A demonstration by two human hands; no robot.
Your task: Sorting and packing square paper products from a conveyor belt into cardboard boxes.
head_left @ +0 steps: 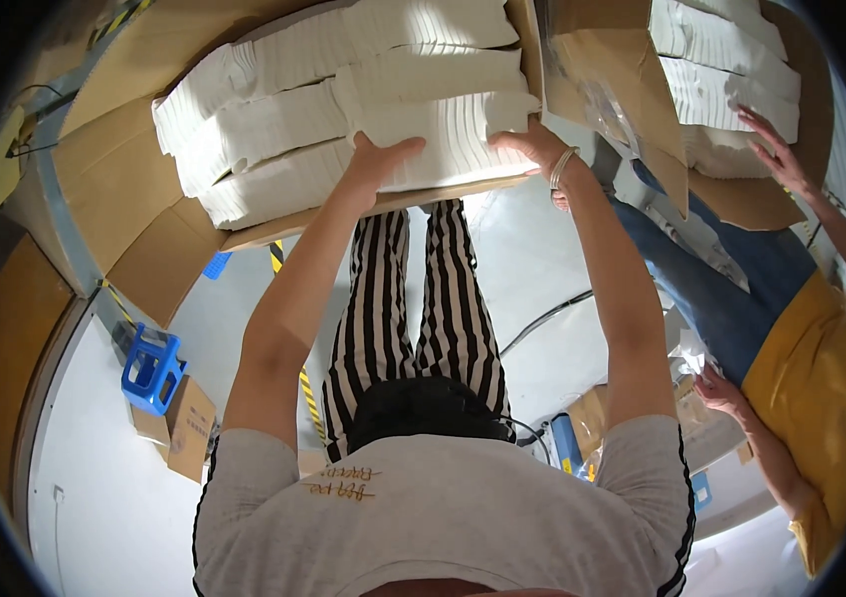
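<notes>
My left hand [380, 159] and right hand [532, 146] spread open, flat against white stacks [343, 109] in cardboard box [124, 199]; co-worker's hand [776, 154] on neighbouring stack.

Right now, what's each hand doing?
Left hand: open, pressed flat on the white stacks.
Right hand: open, fingers resting on the same stacks.

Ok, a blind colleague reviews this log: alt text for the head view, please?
Seen from above, the left hand and right hand press flat on stacks of white folded sheets packed in an open cardboard box. At right, a co-worker's hand touches white stacks in a second box.
</notes>
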